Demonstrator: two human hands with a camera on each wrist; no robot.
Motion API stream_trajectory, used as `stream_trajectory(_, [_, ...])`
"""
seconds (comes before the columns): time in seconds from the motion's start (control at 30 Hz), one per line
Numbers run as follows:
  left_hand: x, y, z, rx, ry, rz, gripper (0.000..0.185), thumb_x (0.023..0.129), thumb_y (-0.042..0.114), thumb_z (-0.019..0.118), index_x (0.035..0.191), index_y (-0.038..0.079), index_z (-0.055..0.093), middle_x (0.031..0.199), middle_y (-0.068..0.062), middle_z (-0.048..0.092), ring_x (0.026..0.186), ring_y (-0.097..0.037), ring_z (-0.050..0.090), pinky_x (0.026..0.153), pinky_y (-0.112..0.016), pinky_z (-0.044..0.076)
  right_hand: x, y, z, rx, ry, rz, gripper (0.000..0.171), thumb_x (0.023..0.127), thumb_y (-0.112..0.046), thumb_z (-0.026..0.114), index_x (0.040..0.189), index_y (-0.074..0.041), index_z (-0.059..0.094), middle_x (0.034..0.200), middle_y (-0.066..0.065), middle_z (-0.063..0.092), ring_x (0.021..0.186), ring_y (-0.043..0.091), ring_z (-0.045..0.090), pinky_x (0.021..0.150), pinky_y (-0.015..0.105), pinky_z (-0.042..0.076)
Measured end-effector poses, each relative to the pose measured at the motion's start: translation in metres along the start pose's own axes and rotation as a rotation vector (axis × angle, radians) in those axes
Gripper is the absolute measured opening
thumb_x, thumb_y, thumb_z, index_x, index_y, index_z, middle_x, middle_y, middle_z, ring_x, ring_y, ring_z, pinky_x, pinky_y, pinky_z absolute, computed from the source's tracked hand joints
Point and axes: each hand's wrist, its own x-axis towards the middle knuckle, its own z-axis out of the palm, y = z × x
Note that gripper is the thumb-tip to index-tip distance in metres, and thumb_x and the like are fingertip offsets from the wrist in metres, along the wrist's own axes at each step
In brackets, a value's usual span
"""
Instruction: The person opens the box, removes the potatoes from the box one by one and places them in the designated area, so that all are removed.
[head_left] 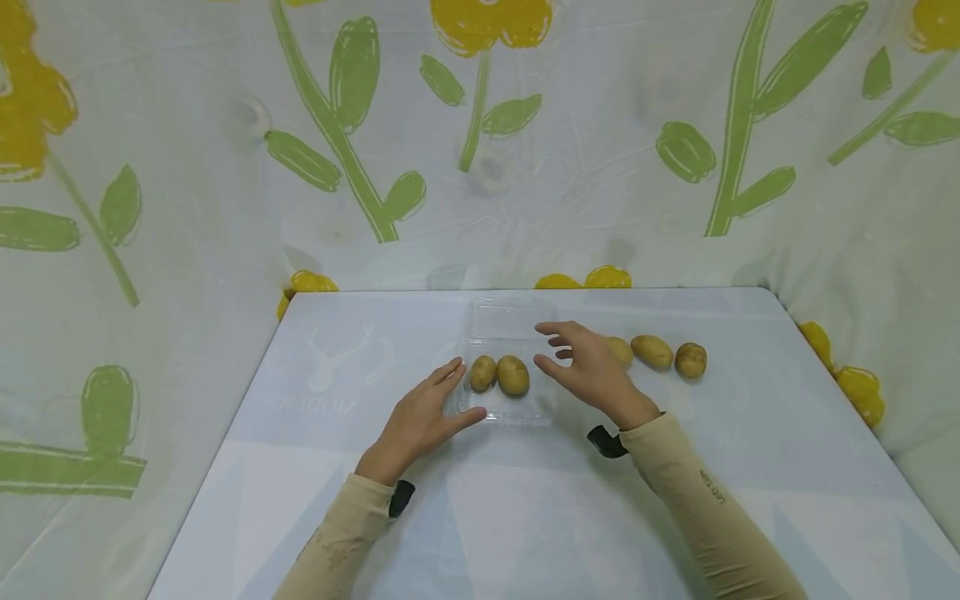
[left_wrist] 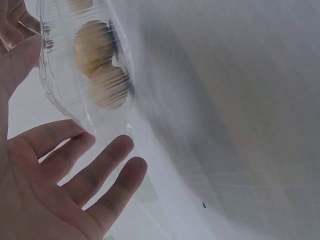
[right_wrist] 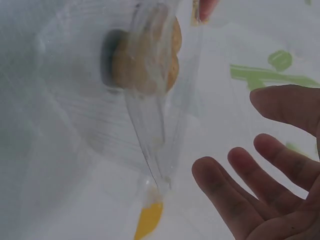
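Two potatoes, a smaller one [head_left: 483, 373] and a larger one [head_left: 513, 377], lie side by side in a clear plastic clamshell box [head_left: 517, 412] whose lid is folded back. My left hand [head_left: 423, 421] is at the box's left side, fingers extended and thumb near the front left corner; the left wrist view shows its fingertips by the clear wall. Over the box's right edge hovers my right hand [head_left: 592, 367], fingers spread and holding nothing. Behind it a potato [head_left: 620, 352] is partly hidden. The right wrist view shows a gap between its fingers and the box.
To the right on the white table [head_left: 300, 500] lie an oval potato [head_left: 652, 352] and a rounder, browner potato [head_left: 691, 361]. A curtain [head_left: 585, 183] printed with flowers hangs along the table's back and sides.
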Motion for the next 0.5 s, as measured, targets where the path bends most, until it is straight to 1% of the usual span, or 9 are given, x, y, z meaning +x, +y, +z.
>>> stream_trajectory(0.17, [0.000, 0.000, 0.000, 0.003, 0.004, 0.001, 0.089, 0.078, 0.069, 0.055, 0.144, 0.012, 0.037, 0.150, 0.007, 0.029, 0.136, -0.016, 0.030, 0.105, -0.042, 0.034, 0.001, 0.001, 0.010, -0.014, -0.038, 0.018, 0.046, 0.084, -0.024, 0.070, 0.126, -0.011, 0.056, 0.122, 0.006, 0.058, 0.101, 0.026, 0.062, 0.080, 0.036, 0.054])
stream_trajectory(0.27, [0.000, 0.000, 0.000, 0.003, 0.001, 0.003, 0.090, 0.078, 0.070, 0.054, 0.144, 0.013, 0.037, 0.150, 0.007, 0.028, 0.136, -0.016, 0.030, 0.106, -0.041, 0.034, 0.002, 0.001, 0.015, -0.027, -0.065, 0.047, 0.046, 0.083, -0.025, 0.071, 0.125, -0.012, 0.057, 0.121, 0.007, 0.059, 0.101, 0.028, 0.062, 0.079, 0.038, 0.054])
stream_trajectory(0.4, [0.000, 0.000, 0.000, 0.000, -0.006, 0.002, 0.089, 0.077, 0.071, 0.053, 0.144, 0.014, 0.036, 0.150, 0.008, 0.028, 0.135, -0.016, 0.030, 0.105, -0.042, 0.034, 0.003, 0.003, 0.022, -0.030, -0.109, 0.089, 0.045, 0.084, -0.026, 0.070, 0.125, -0.013, 0.057, 0.121, 0.009, 0.058, 0.102, 0.028, 0.061, 0.080, 0.038, 0.053])
stream_trajectory(0.5, [0.000, 0.000, 0.000, 0.005, -0.009, -0.001, 0.089, 0.077, 0.071, 0.053, 0.144, 0.015, 0.036, 0.150, 0.008, 0.028, 0.135, -0.016, 0.030, 0.105, -0.042, 0.034, 0.004, 0.004, 0.027, -0.033, -0.140, 0.103, 0.046, 0.085, -0.028, 0.069, 0.125, -0.011, 0.057, 0.122, 0.010, 0.058, 0.103, 0.027, 0.060, 0.081, 0.037, 0.053])
